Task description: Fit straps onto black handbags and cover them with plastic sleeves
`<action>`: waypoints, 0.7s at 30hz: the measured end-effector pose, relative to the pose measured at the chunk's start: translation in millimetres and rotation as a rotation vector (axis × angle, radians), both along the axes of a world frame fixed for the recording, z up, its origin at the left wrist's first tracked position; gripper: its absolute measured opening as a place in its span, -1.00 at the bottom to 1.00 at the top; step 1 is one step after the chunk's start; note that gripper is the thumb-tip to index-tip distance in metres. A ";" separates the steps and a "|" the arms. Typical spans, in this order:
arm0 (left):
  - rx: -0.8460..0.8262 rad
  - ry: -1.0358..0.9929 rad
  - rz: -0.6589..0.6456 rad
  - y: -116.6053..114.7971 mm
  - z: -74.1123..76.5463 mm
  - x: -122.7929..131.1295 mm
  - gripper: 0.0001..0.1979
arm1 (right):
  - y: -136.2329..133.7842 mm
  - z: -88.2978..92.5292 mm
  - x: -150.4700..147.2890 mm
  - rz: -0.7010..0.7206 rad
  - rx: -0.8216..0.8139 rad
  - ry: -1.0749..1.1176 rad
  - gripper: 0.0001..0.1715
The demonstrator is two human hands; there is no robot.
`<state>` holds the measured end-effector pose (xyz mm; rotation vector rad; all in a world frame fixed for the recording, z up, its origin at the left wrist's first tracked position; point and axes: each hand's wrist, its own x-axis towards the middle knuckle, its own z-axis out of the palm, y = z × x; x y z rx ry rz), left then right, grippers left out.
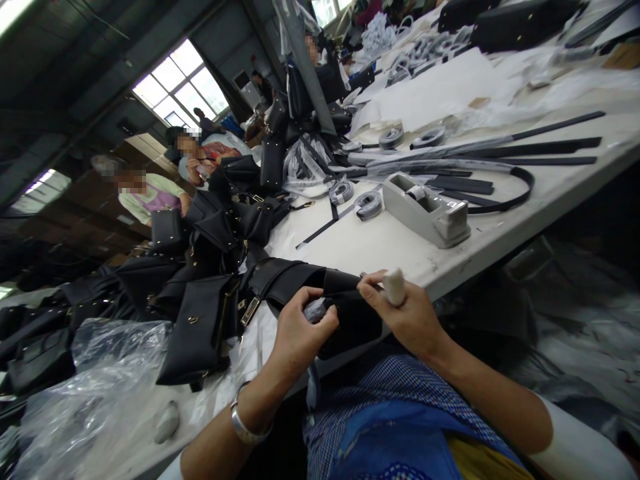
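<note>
A black bag [350, 323] lies at the table's near edge in front of my body, its flap [285, 277] stretching to the left. My left hand [303, 327] is closed at the bag's near side, with a small grey, shiny thing [315, 310] between thumb and fingers. I cannot tell its kind. My right hand [407, 317] grips a tool with a pale, stubby handle [394, 287]. A bit of metal shows at its fingertips, by the bag's right end. The tool's working end is mostly hidden.
Several black bags [195, 327] with gold fittings are piled left. A grey tape dispenser [425, 210] stands on the white table [340, 243], near wrapped strap coils [369, 205] and black straps [545, 147]. Clear plastic [95, 387] lies lower left. Two people [150, 193] work beyond the pile.
</note>
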<state>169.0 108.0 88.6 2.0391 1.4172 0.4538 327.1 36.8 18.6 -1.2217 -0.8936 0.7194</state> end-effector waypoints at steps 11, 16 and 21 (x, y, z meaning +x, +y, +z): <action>0.046 -0.034 -0.046 0.3 -2.7 -1.1 -0.75 | -18.3 12.1 -17.4 0.329 -0.032 0.330 -0.56; 0.046 -0.040 -0.058 -0.2 -2.5 -3.9 -0.76 | -17.0 16.1 -18.3 0.312 -0.095 0.223 -0.53; 0.063 -0.057 -0.071 -0.5 -2.1 -6.2 -0.78 | -17.7 22.4 -19.2 0.275 -0.149 0.165 -0.51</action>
